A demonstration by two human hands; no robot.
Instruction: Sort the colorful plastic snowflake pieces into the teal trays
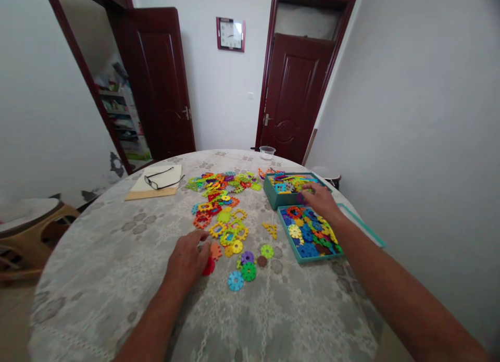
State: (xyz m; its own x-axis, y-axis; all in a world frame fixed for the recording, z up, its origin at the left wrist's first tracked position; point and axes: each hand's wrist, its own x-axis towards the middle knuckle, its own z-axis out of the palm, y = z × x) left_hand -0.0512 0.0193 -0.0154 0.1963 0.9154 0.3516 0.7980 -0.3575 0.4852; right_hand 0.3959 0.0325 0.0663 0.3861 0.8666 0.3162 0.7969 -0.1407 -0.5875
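My left hand (188, 258) rests on the table with its fingers loosely curled and a gap between thumb and forefinger. Beside its fingertips lie an orange gear-shaped piece (215, 251) and a red notched disc (209, 266), the red one partly covered by the hand. At the green box (282, 199), full of colourful plastic building pieces, my right hand (321, 199) reaches over the rim. Its fingers are pinched at a purple disc (301, 198). Close to my left hand are loose discs: light blue (235, 281), green (248, 272), purple (247, 257) and lime (267, 251).
The box lid (300, 259) holds many notched discs, below my right forearm. A heap of mixed pieces (224, 183) spreads across the middle. Yellow triangular pieces (270, 229) lie beside the lid. Glasses (154, 184) rest on a paper pad (135, 189); a clear bowl (267, 152) stands at the far edge.
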